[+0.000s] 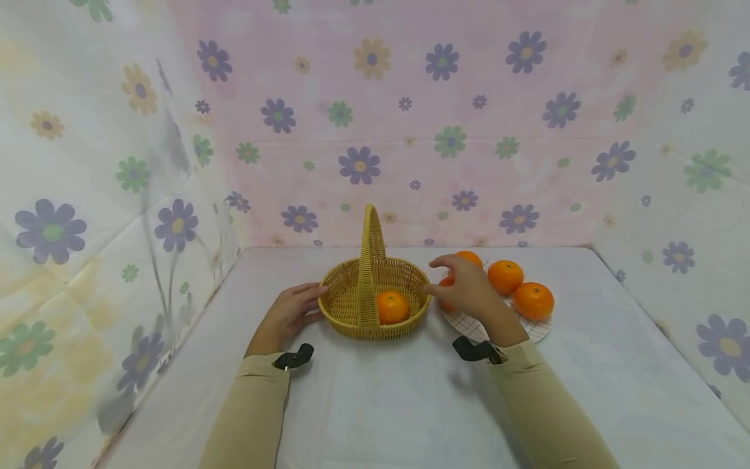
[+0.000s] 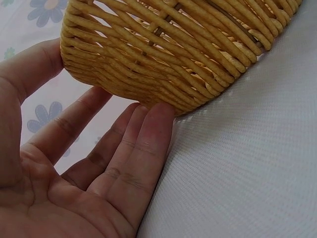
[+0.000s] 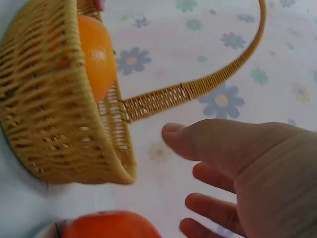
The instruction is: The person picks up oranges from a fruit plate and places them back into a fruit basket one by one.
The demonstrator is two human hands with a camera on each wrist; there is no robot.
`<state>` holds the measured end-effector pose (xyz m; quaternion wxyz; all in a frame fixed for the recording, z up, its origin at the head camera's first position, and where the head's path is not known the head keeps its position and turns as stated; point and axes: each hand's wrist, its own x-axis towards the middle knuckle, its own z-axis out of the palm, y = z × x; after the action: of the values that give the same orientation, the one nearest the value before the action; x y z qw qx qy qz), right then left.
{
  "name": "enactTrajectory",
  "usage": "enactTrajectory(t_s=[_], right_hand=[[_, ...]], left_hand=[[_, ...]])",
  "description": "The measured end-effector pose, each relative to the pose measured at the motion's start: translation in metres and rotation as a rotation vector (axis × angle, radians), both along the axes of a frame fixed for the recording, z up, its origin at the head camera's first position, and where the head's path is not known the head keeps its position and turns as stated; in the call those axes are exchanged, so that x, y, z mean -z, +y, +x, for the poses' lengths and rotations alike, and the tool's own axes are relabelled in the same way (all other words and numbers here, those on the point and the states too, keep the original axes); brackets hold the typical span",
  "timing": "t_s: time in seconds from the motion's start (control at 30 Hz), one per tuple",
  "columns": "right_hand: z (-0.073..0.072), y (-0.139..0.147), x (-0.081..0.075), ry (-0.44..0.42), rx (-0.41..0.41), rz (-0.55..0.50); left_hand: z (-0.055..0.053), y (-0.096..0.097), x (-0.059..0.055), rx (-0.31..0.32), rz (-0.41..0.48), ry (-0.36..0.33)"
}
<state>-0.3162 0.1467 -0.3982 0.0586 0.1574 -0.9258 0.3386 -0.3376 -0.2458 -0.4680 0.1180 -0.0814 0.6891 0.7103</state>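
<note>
A yellow woven basket [image 1: 340, 329] with a tall arched handle [image 1: 366, 273] stands on the white table. One orange [image 1: 392, 307] lies inside, right of the handle. My left hand [image 1: 290, 311] is at the basket's left end, one fingertip at the rim. In the left wrist view, its extended fingers [image 2: 156, 134] touch the low woven side. Near the right end, my right hand [image 1: 465, 286] hovers with fingers spread and nothing between them. The right wrist view shows its thumb [image 3: 183, 141] apart from the rim. Under and beyond this hand, several oranges [image 1: 505, 277] sit on a plate.
The round plate [image 1: 539, 331] has a checked pattern and stands right of the basket. Flowered cloth walls [image 1: 410, 117] enclose the table [image 1: 375, 404] at the back and both sides. Black wrist mounts [image 1: 295, 357] stick out at both sleeves.
</note>
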Motion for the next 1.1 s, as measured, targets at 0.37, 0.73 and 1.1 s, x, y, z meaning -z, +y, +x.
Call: enactTrajectory(t_s=[0.37, 0.73, 1.1], right_hand=[[-0.009, 0.025, 0.002, -0.088, 0.032, -0.029], [-0.005, 0.037, 0.002, -0.168, 0.084, 0.048], [-0.008, 0.032, 0.009, -0.199, 0.084, 0.052]], left_hand=[[0.004, -0.006, 0.001, -0.018, 0.019, 0.009], [0.001, 0.007, 0.003, -0.008, 0.03, -0.004], [0.003, 0.002, 0.0, -0.028, 0.001, -0.006]])
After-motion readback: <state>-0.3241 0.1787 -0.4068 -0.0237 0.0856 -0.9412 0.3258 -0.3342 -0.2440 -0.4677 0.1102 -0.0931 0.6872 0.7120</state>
